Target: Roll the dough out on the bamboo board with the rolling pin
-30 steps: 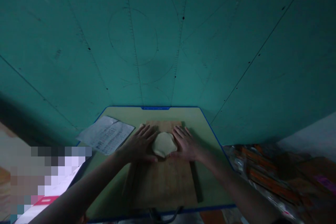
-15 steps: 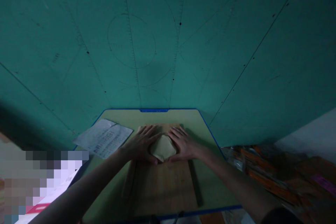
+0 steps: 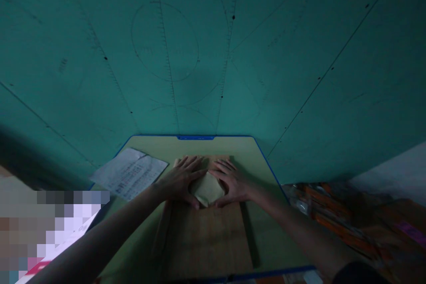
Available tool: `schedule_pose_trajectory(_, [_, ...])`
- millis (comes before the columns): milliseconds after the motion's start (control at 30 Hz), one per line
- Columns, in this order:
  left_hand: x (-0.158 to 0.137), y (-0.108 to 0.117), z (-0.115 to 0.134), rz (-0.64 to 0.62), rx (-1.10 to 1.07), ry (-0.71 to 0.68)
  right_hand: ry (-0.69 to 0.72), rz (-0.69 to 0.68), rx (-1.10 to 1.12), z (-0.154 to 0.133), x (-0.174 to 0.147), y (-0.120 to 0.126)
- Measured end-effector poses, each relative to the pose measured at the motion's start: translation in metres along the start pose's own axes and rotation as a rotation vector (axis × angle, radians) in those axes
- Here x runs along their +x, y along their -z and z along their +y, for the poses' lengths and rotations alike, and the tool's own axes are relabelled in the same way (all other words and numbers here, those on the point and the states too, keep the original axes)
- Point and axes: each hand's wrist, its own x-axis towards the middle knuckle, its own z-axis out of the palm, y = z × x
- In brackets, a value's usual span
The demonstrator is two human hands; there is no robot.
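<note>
A pale piece of dough (image 3: 208, 188) lies on a wooden board (image 3: 206, 239), its near edge coming to a blunt point. Cupped round its left side is my left hand (image 3: 184, 181), fingers fanned over the far edge and thumb along the near edge. My right hand (image 3: 231, 182) mirrors it on the right, its fingers and thumb curved about that side. The two hands nearly meet at the far edge; the dough's outer sides are hidden beneath them. A wooden stick, perhaps a rolling pin (image 3: 162, 230), lies along the board's left edge, partly under my left forearm.
The board rests on a pale tabletop (image 3: 269, 235) with a blue rim. A printed sheet (image 3: 129, 173) lies at its back left. Behind stands a green wall (image 3: 199, 66) with marked lines. Orange-brown items in clear plastic (image 3: 333, 213) are piled on the right.
The view has shifted slightly. Both hands stay round the dough; my right fingers now reach a little further inward over its far edge.
</note>
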Motion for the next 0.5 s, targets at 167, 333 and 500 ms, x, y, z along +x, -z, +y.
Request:
schedule_pose_trajectory(167, [-0.013,0.002,0.004,-0.009,-0.003,0.057,-0.035,0.05,0.019,-0.002,-0.006,-0.004])
schedule_pose_trajectory(333, [-0.012,0.006,0.004,-0.015,-0.013,0.043,-0.078,0.049,0.043,-0.003,-0.009,-0.005])
schedule_pose_trajectory(500, [-0.005,0.012,0.009,-0.054,-0.022,0.105,-0.083,0.042,0.042,-0.009,-0.001,-0.002])
